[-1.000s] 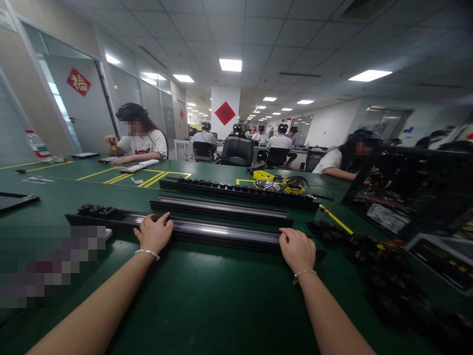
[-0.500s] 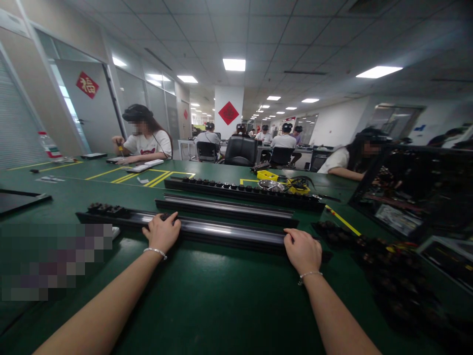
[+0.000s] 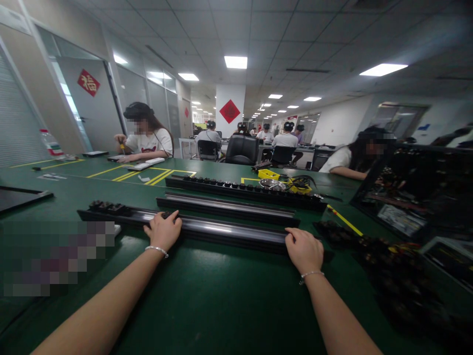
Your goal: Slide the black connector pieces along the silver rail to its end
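A long black rail (image 3: 229, 230) with a shiny channel lies across the green table in front of me. Several small black parts (image 3: 109, 208) sit in its left end. My left hand (image 3: 163, 232) is closed over another small black part (image 3: 169, 215) in the channel, mostly hidden by the fingers. Near the rail's right end, my right hand (image 3: 305, 249) grips the near edge with curled fingers. Behind it lies a shorter rail (image 3: 229, 206) with a bare channel. Farther back, a third rail (image 3: 240, 188) carries a row of small black parts.
To the right is a dark heap of small black parts (image 3: 402, 276), beside a large upright dark panel (image 3: 410, 192). A yellow bin (image 3: 268, 174) and a metal dish (image 3: 271, 184) stand beyond the rails. Across the table, a co-worker (image 3: 155, 140) holds a yellow-handled tool.
The whole view has shifted very slightly. Both hands keep their places on the rail, and nothing else has visibly moved.
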Demonstrator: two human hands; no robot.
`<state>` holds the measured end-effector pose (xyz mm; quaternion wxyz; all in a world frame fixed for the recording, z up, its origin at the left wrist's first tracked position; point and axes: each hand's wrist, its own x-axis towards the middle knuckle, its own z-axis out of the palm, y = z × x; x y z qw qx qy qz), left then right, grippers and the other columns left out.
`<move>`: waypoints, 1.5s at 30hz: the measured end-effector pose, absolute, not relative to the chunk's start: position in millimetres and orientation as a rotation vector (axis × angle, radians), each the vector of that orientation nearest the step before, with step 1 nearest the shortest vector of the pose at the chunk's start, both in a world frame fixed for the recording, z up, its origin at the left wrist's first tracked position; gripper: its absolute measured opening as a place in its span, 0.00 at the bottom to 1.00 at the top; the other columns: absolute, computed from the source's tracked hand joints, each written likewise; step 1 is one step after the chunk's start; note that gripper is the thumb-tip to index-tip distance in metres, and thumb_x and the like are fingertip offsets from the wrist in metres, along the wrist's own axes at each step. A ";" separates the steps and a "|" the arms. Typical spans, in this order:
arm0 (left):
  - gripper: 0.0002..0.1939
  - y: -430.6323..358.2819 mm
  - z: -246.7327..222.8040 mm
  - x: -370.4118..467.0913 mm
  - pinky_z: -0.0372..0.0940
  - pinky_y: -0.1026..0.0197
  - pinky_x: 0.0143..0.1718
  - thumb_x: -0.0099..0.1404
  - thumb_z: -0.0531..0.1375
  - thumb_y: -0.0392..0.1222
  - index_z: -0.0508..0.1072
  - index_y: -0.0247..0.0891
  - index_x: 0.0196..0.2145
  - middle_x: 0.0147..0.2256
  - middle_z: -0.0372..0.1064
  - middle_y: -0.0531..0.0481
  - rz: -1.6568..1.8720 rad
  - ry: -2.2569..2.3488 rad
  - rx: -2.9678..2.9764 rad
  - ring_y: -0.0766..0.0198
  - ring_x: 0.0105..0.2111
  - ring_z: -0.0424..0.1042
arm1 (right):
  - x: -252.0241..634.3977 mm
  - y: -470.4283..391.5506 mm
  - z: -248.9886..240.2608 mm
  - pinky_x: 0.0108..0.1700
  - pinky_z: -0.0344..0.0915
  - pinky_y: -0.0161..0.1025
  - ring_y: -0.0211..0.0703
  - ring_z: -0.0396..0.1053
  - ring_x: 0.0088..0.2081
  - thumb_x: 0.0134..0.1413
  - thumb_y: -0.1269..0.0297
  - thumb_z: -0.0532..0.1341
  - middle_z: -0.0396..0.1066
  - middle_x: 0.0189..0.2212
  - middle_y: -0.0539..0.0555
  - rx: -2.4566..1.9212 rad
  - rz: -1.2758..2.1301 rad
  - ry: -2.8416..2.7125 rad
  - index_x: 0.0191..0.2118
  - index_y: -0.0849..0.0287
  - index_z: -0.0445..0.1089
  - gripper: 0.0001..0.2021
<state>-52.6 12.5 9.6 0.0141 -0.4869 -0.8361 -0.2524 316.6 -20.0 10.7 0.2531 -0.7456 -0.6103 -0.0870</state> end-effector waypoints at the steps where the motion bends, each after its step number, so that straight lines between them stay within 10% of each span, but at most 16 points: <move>1: 0.22 12.6 9.3 -52.7 0.45 0.39 0.54 0.60 0.45 0.49 0.67 0.51 0.50 0.53 0.53 0.42 -0.787 -2.603 -1.516 0.46 0.53 0.54 | 316.7 -20.0 10.8 0.46 0.52 0.43 0.43 0.62 0.48 0.51 0.64 0.48 0.70 0.44 0.49 -2.024 -0.237 -1.659 0.42 0.52 0.71 0.17; 45: 0.23 11.5 6.7 -49.1 0.41 0.36 0.54 0.62 0.43 0.51 0.66 0.51 0.51 0.52 0.56 0.40 -0.670 -2.501 -1.623 0.45 0.52 0.57 | 316.3 -20.4 11.5 0.48 0.52 0.44 0.43 0.62 0.49 0.52 0.63 0.47 0.70 0.44 0.49 -2.031 -0.213 -1.652 0.42 0.52 0.71 0.17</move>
